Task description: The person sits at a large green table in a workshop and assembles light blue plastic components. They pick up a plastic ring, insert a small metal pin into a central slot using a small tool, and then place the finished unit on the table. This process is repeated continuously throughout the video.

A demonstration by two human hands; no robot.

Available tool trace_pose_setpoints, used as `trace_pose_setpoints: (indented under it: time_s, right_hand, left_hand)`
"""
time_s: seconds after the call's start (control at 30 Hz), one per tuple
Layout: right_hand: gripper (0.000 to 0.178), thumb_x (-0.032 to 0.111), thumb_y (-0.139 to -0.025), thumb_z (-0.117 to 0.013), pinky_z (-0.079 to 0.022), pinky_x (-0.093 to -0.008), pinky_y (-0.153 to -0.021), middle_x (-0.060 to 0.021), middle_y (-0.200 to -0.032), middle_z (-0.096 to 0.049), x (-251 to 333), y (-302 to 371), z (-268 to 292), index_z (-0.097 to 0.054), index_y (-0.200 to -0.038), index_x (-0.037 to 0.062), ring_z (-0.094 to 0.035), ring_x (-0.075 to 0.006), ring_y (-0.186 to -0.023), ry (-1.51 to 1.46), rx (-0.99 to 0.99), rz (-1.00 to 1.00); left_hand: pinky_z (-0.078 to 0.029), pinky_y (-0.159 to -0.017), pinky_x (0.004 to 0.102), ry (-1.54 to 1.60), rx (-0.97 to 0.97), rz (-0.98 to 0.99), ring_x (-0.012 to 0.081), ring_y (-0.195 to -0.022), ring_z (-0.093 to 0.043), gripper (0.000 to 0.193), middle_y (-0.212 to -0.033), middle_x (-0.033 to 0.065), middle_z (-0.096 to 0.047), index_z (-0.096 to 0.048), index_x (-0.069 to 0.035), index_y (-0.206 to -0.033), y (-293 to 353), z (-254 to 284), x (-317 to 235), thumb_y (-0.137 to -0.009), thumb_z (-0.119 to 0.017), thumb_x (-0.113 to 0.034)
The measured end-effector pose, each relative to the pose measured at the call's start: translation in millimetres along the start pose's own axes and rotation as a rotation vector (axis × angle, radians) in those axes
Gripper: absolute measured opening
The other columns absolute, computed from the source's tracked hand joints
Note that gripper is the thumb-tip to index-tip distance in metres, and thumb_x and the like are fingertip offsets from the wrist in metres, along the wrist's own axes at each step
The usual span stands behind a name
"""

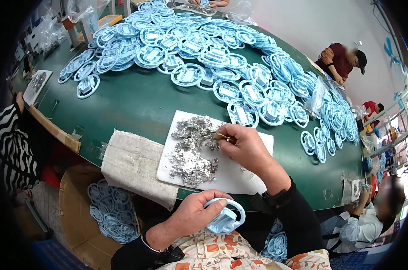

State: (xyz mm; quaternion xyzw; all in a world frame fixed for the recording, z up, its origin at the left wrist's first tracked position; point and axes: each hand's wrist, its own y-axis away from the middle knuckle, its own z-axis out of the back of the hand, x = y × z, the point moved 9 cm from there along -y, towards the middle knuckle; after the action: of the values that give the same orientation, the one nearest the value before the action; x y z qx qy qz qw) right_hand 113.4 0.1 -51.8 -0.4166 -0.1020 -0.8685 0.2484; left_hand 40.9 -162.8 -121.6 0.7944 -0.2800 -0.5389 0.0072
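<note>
Behind your work runs a pale wall point(298, 22), and in front of you spreads one green tabletop point(132, 108), its edges bowed by the lens. One large heap of light-blue oval parts point(213, 56) covers its far side from the far left corner to the right end, overlapping too much for you to count; any lettering on them is too small to read. Five other people show in part: a striped garment point(15, 148) at the left edge, a pair of hands point(219, 3) at the far edge, a dark red top point(334, 58) and a bright red top point(370, 108) beyond the right end, and a white top point(355, 234) by the near right corner. One cardboard box point(71, 216), below the near edge to your left, holds more blue parts. There are two white slabs with metal on them: one point(233, 180) before you at the near edge, another point(30, 96) by the left edge. One grey-white cloth point(138, 159) hangs over the near edge, partly under your slab. Your left hand point(192, 211) grips one blue ring part point(241, 216) just off the near edge; your right hand point(244, 146) has its fingertips drawn together over the slab, though you cannot tell what they pinch. Smallest are the silvery metal pieces point(192, 166), uncountable, heaped on your slab's left half.
</note>
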Motion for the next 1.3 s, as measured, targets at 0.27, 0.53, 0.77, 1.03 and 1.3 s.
trace_pose_setpoints:
  time_s: [0.27,0.53,0.77,1.03,1.3]
  right_hand:
    - [0.016,0.005,-0.086,-0.067,-0.054,-0.0359,-0.07,-0.0124,-0.088,-0.071,5.6,4.0,10.4,-0.068,-0.103,0.0036,-0.069,-0.0253,-0.076,0.109,-0.06,0.019]
    - [0.012,0.017,-0.087,-0.07,-0.053,-0.0434,-0.067,-0.0101,-0.087,-0.067,12.4,8.2,-1.6,-0.07,-0.095,0.0073,-0.068,-0.033,-0.078,0.407,-0.059,0.106]
    - [0.011,0.017,-0.087,-0.072,-0.053,-0.0411,-0.065,-0.009,-0.085,-0.068,16.8,4.2,5.0,-0.069,-0.09,0.0065,-0.068,-0.0306,-0.075,0.301,-0.086,0.145]
    - [0.014,0.005,-0.077,-0.076,-0.054,-0.0337,-0.059,-0.0046,-0.08,-0.066,62.8,38.9,18.1,-0.068,-0.087,0.0082,-0.067,-0.023,-0.069,0.371,-0.162,0.476]
    - [0.021,0.004,-0.074,-0.077,-0.053,-0.0324,-0.058,-0.0002,-0.08,-0.063,85.2,71.9,21.7,-0.068,-0.092,0.0118,-0.063,-0.0201,-0.068,0.545,-0.251,0.74]
  left_hand:
    - [-0.054,-0.078,0.0233,-0.018,-0.001,-0.003,0.0053,-0.087,-0.064,0.029,-0.101,0.0054,-0.072,-0.066,0.002,-0.12,-1.6,0.1,0.9,-0.104,-0.058,-0.02]
    - [-0.054,-0.079,0.0237,-0.02,0.014,0.034,0.0061,-0.088,-0.064,0.03,-0.101,0.0063,-0.072,-0.065,0.002,-0.121,-2.7,-2.7,1.6,-0.104,-0.058,-0.021]
    - [-0.051,-0.08,0.0218,0.021,-0.037,-0.033,0.0047,-0.089,-0.062,0.028,-0.101,0.0031,-0.069,-0.064,0.001,-0.12,0.1,2.6,-8.8,-0.106,-0.053,-0.02]
    - [-0.049,-0.076,0.0211,0.093,-0.221,-0.132,0.0042,-0.084,-0.057,0.036,-0.097,-0.0006,-0.063,-0.064,-0.002,-0.118,-5.6,22.3,-40.2,-0.11,-0.045,-0.031]
    - [-0.049,-0.073,0.0208,0.197,-0.185,-0.168,0.0023,-0.08,-0.057,0.028,-0.091,-0.0029,-0.065,-0.065,-0.004,-0.112,-30.4,32.2,-57.2,-0.107,-0.053,-0.029]
